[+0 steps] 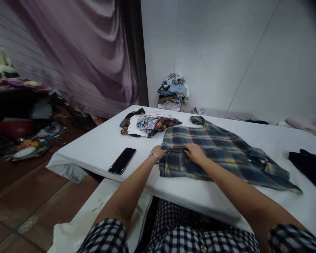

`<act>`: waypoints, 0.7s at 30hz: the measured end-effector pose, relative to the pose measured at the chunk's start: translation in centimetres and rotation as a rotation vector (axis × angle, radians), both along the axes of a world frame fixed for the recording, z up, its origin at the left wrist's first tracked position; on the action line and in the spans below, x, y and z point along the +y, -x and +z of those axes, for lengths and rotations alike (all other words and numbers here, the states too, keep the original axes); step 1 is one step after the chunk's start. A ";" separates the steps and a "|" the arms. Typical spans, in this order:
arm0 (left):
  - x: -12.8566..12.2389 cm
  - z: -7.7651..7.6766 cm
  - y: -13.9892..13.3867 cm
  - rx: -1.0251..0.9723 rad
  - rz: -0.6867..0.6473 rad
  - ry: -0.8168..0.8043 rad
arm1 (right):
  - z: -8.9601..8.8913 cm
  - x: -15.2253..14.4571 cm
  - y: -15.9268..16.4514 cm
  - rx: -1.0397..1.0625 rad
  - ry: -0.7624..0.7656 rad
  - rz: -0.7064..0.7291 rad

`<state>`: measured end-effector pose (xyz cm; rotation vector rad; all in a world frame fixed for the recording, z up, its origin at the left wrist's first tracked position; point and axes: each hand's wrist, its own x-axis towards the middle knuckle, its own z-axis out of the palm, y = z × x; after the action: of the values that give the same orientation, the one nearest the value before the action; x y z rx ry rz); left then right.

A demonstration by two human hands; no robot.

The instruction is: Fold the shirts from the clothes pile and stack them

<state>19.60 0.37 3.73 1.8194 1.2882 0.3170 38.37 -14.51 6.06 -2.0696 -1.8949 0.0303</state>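
Observation:
A plaid shirt [221,147] in blue, grey and yellow lies spread on the white-covered table [86,147], one sleeve stretching to the lower right. My left hand [158,151], with a bracelet at the wrist, is closed on the shirt's left edge. Farther right, my right hand [195,153] pinches the cloth on its upper surface, thumb and fingers drawn together. Left of my left hand lies a black phone [122,160]. Behind it sits a small pile of folded clothes [150,123] with white, patterned and red plaid pieces.
A dark garment [309,168] lies at the table's right side. Beyond the far edge, a tall stack of clothes [173,91] stands against the white wall [213,52]. A purple curtain [94,52] hangs at left. Below the front edge is a white bench-like surface [94,207].

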 end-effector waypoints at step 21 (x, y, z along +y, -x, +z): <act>5.4 2.0 -5.3 0.265 0.023 -0.281 | -3.3 -4.8 -7.3 0.051 0.014 -0.226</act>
<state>24.89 5.75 5.78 2.1409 1.5076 0.2878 45.65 -19.27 2.72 -2.2572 -1.6261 0.0424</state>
